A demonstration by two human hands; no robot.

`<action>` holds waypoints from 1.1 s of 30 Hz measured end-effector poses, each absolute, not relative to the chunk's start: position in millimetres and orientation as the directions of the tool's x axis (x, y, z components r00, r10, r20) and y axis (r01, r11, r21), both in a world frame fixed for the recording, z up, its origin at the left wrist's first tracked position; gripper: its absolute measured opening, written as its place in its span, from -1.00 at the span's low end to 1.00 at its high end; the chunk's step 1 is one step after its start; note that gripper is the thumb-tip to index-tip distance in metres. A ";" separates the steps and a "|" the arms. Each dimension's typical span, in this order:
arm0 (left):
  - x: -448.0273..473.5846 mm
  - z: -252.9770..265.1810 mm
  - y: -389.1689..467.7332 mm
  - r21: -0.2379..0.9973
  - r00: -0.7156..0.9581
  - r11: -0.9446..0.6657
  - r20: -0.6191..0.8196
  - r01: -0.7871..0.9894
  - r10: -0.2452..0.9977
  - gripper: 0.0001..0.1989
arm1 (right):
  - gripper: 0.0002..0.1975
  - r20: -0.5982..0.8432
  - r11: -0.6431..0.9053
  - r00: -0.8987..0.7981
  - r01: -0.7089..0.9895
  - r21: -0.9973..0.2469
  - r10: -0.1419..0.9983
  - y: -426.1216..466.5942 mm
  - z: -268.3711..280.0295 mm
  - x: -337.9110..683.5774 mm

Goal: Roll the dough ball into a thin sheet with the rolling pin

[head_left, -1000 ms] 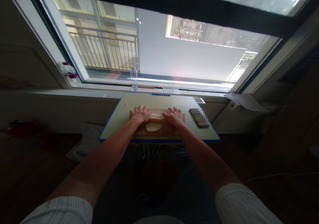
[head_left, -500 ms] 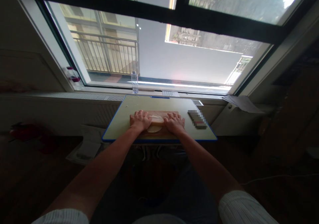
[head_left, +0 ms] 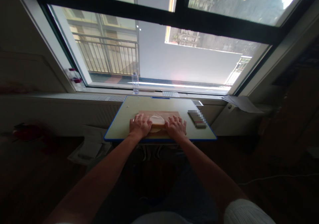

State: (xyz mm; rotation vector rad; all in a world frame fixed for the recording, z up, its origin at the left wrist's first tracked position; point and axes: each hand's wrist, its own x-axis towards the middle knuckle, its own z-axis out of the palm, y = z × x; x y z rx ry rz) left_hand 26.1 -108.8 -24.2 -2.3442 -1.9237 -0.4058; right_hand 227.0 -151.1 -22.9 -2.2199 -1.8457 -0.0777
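Left hand (head_left: 141,125) and right hand (head_left: 176,126) lie over the 2 ends of a rolling pin (head_left: 158,125), fingers loosely spread, not wrapped around it. Beneath it, flattened dough (head_left: 157,118) covers part of a wooden board (head_left: 169,113).

Open lanes on the pale green, blue-edged desk (head_left: 121,122) run along its left edge and between its far edge and the flat brown wooden board (head_left: 160,112). The pale cylindrical rolling pin (head_left: 158,126), under the left hand (head_left: 141,125) and right hand (head_left: 176,127), bars the board's middle. The dark rectangular phone (head_left: 195,118) narrows the right side.
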 end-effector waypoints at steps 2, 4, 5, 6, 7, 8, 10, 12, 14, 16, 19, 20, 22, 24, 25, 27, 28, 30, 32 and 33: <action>24.7 -25.4 -112.4 0.104 0.188 -0.221 0.264 0.970 0.946 -0.44 | -0.43 0.210 -0.164 0.197 0.972 -0.166 0.958 -154.7 -24.5 226.1; 23.4 -26.1 -116.4 0.113 0.195 -0.231 0.268 0.966 0.944 -0.44 | -0.41 0.212 -0.164 0.200 0.971 -0.174 0.957 -158.4 -26.5 225.0; 22.8 -26.4 -118.5 0.120 0.195 -0.234 0.269 0.965 0.943 -0.44 | -0.40 0.212 -0.166 0.202 0.970 -0.176 0.956 -160.3 -27.7 224.4; 22.2 -26.8 -120.5 0.128 0.196 -0.237 0.271 0.963 0.942 -0.44 | -0.40 0.212 -0.170 0.206 0.969 -0.178 0.955 -162.1 -28.9 223.9; 21.7 -27.1 -122.3 0.134 0.198 -0.242 0.275 0.961 0.941 -0.43 | -0.39 0.214 -0.172 0.208 0.969 -0.179 0.954 -163.7 -30.1 223.4; 21.3 -27.4 -123.9 0.138 0.201 -0.246 0.278 0.959 0.939 -0.43 | -0.39 0.218 -0.173 0.211 0.968 -0.180 0.953 -165.1 -31.2 223.0; 20.8 -27.6 -125.4 0.139 0.203 -0.249 0.277 0.959 0.939 -0.42 | -0.37 0.225 -0.175 0.214 0.968 -0.183 0.951 -166.6 -32.9 222.7; 20.9 -27.1 -124.7 0.134 0.199 -0.241 0.267 0.961 0.943 -0.42 | -0.36 0.224 -0.176 0.215 0.967 -0.182 0.950 -166.3 -33.0 222.8; 21.6 -26.2 -122.0 0.131 0.192 -0.230 0.251 0.964 0.949 -0.43 | -0.36 0.213 -0.176 0.213 0.968 -0.178 0.954 -164.6 -31.6 223.2; 22.5 -25.4 -118.0 0.129 0.194 -0.229 0.240 0.965 0.951 -0.44 | -0.37 0.201 -0.175 0.209 0.969 -0.174 0.957 -162.3 -29.5 223.5; 23.9 -24.8 -112.3 0.126 0.195 -0.228 0.227 0.966 0.954 -0.44 | -0.37 0.196 -0.178 0.211 0.969 -0.172 0.958 -159.6 -27.4 223.4; 24.4 -24.4 -111.0 0.124 0.194 -0.226 0.224 0.966 0.955 -0.44 | -0.37 0.200 -0.179 0.212 0.969 -0.171 0.957 -158.9 -27.2 223.5; 25.3 -22.2 -109.1 0.124 0.190 -0.218 0.206 0.968 0.960 -0.44 | -0.37 0.207 -0.177 0.212 0.969 -0.173 0.955 -157.3 -27.3 224.3; 26.4 -17.8 -107.6 0.129 0.181 -0.201 0.155 0.971 0.971 -0.43 | -0.38 0.197 -0.173 0.208 0.969 -0.178 0.958 -154.2 -26.8 226.2; 27.0 -14.8 -106.4 0.130 0.177 -0.193 0.119 0.973 0.977 -0.42 | -0.38 0.187 -0.169 0.202 0.969 -0.179 0.961 -151.8 -26.0 227.4; 28.1 -8.6 -101.9 0.125 0.184 -0.191 0.064 0.974 0.981 -0.39 | -0.37 0.181 -0.148 0.179 0.973 -0.175 0.967 -144.9 -23.0 230.0; 28.7 -5.7 -98.3 0.123 0.198 -0.205 0.062 0.971 0.978 -0.38 | -0.37 0.189 -0.130 0.162 0.977 -0.172 0.969 -140.4 -20.9 230.9; 29.8 -1.7 -88.2 0.141 0.218 -0.230 0.096 0.963 0.971 -0.37 | -0.36 0.216 -0.095 0.134 0.979 -0.182 0.967 -130.0 -16.0 231.8; 30.9 -0.7 -75.7 0.189 0.192 -0.212 0.115 0.959 0.975 -0.38 | -0.37 0.206 -0.091 0.139 0.970 -0.226 0.969 -118.9 -11.0 231.3; 31.4 -1.2 -69.3 0.215 0.160 -0.177 0.093 0.960 0.983 -0.38 | -0.37 0.175 -0.110 0.159 0.960 -0.259 0.972 -113.6 -8.8 230.7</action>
